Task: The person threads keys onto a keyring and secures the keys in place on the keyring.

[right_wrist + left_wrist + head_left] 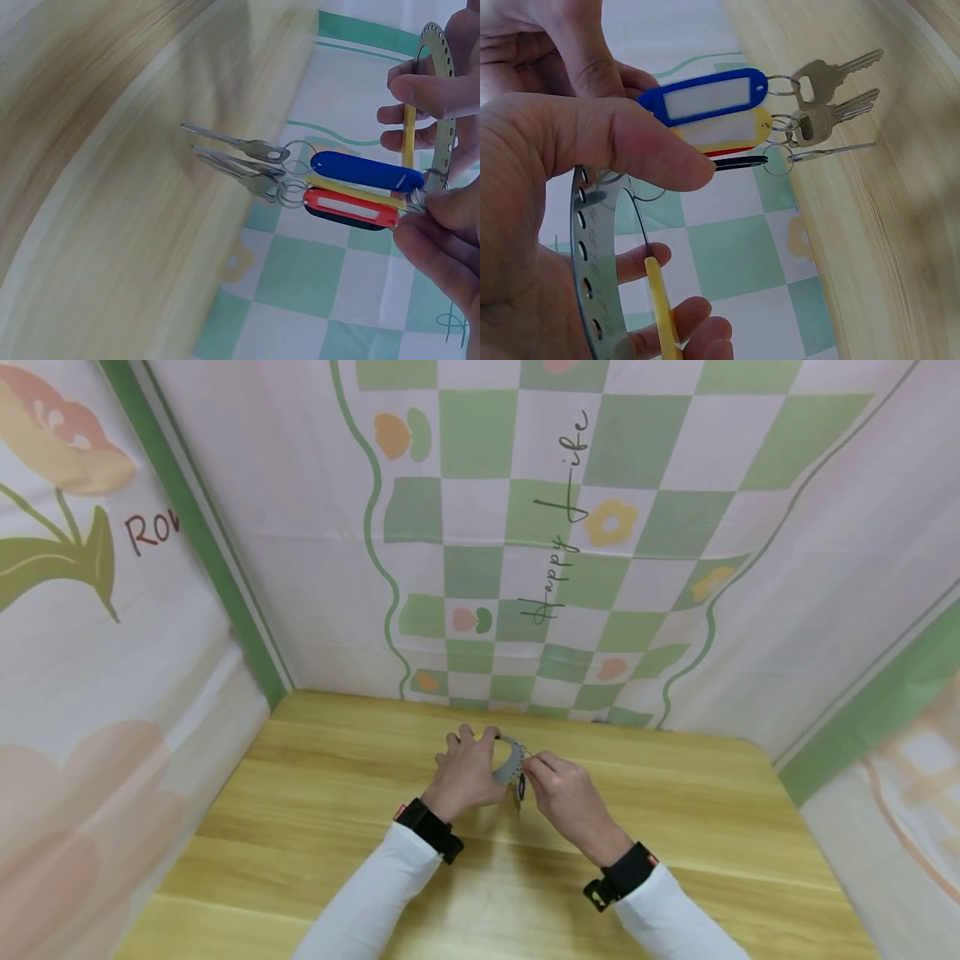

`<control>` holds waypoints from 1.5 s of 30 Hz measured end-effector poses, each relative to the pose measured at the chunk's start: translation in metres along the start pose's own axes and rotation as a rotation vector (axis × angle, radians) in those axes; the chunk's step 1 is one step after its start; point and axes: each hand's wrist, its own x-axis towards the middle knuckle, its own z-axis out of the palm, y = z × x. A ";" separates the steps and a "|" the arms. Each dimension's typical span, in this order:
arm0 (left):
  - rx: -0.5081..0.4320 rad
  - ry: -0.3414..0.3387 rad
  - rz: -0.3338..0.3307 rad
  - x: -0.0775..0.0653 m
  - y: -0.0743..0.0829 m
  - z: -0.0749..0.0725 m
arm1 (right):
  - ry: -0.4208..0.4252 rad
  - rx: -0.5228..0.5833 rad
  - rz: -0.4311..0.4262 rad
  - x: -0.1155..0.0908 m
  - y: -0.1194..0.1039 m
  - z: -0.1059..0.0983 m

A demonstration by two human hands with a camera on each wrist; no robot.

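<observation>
My left hand [468, 774] grips a flat metal ring [596, 262] with a row of holes along its band. A slim yellow piece [661, 300] with a thin metal wire runs across the ring's opening, by the left fingers. At the ring's right edge, my right hand [566, 789] pinches the small wire loops of the key tags. Blue [367, 171], yellow [731, 129], red [349, 206] and black [739, 163] tags hang there side by side. Silver keys [816, 124] dangle from split rings at their far ends. The pinched loops are partly hidden by fingertips.
Below the hands lies a wood-grain table [480, 893]. Its far edge meets a hanging cloth [480, 577] with green checks and flowers. More printed cloth [67, 710] hangs along the left side, and another panel [900, 777] on the right.
</observation>
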 end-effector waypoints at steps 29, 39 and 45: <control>0.133 0.052 0.136 0.004 -0.004 -0.010 | 0.115 0.353 0.359 0.019 0.017 -0.026; 0.191 0.038 0.246 0.003 -0.001 -0.010 | -0.119 0.557 0.652 0.041 0.027 -0.037; 0.199 0.016 0.300 0.004 0.001 -0.009 | -0.221 0.780 0.775 0.048 0.035 -0.035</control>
